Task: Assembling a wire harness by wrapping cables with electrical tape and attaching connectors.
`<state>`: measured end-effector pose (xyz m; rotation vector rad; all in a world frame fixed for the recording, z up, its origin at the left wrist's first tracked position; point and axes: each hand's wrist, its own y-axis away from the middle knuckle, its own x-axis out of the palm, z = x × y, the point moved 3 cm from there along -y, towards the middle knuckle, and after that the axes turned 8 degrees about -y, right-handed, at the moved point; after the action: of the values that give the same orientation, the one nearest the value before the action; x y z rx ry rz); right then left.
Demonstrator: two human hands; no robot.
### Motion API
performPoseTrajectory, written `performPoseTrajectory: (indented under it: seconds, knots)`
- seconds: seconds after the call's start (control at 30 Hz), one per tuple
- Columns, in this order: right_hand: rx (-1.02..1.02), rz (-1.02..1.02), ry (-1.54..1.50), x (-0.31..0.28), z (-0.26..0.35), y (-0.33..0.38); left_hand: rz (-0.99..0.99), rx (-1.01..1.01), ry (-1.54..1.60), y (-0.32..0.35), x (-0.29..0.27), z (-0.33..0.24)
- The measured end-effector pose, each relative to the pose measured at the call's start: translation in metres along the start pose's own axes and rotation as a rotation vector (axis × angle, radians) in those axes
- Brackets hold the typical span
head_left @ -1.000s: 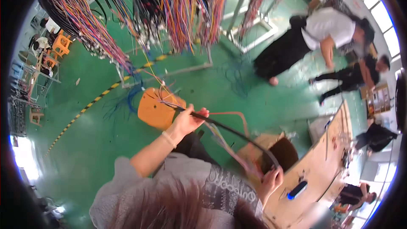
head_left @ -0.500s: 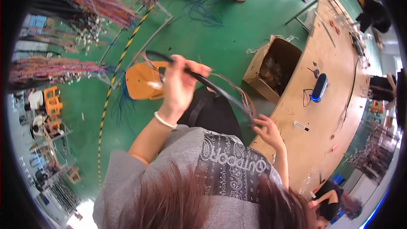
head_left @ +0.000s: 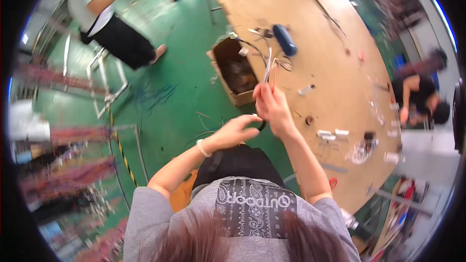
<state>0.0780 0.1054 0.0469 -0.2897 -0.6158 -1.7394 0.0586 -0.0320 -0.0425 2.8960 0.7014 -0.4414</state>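
Black sheathing of one cable point(head_left: 263, 126) shows mid-frame between the two hands. The right hand point(head_left: 273, 106) grips its pale and red wires point(head_left: 268, 70), which point toward the top edge, long axis near vertical. The left hand point(head_left: 237, 132) curves loosely beside it; whether it grips, I cannot tell. One cardboard box point(head_left: 244, 98) stands just above.

Grey printed T-shirt point(head_left: 255, 208), white bracelet point(head_left: 203, 148)
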Motion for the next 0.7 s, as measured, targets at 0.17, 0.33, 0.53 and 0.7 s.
performPoseTrajectory:
  seconds: [0.17,0.33,0.53,0.7]
  knots:
    - [-0.099,-0.133,-0.043,-0.008,-0.028,0.070,0.350,-0.190,0.946,-0.061,-0.023,-0.054]
    - [-0.268,-0.436,0.404,-0.029,-0.059,0.108,0.626,-0.119,0.869,-0.100,0.023,-0.100]
    - [-0.274,-0.731,0.549,-0.066,-0.042,0.158,0.596,-0.222,0.790,-0.115,0.081,-0.109]
    - [-0.326,-0.972,-0.112,-0.168,0.007,0.208,0.677,-0.141,0.550,-0.116,0.134,-0.116]
